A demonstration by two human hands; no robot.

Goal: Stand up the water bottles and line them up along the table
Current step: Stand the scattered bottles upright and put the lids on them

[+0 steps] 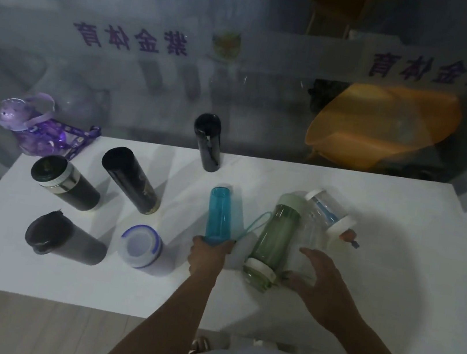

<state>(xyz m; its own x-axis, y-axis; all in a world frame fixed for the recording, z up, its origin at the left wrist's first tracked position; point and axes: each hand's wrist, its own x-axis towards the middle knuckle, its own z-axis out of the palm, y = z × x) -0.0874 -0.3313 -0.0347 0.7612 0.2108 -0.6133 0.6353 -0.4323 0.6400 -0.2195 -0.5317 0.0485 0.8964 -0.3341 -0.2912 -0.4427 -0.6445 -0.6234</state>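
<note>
Lengthwise, the blue bottle points away from the left hand.

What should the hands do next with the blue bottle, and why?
Probably tip the blue bottle upright. The left hand already grips its near end, and it lies flat on the table, while the dark bottles to the left already stand.

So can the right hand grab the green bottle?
Probably yes. The right hand rests on a clear bottle right beside the green bottle, with nothing between them.
</note>
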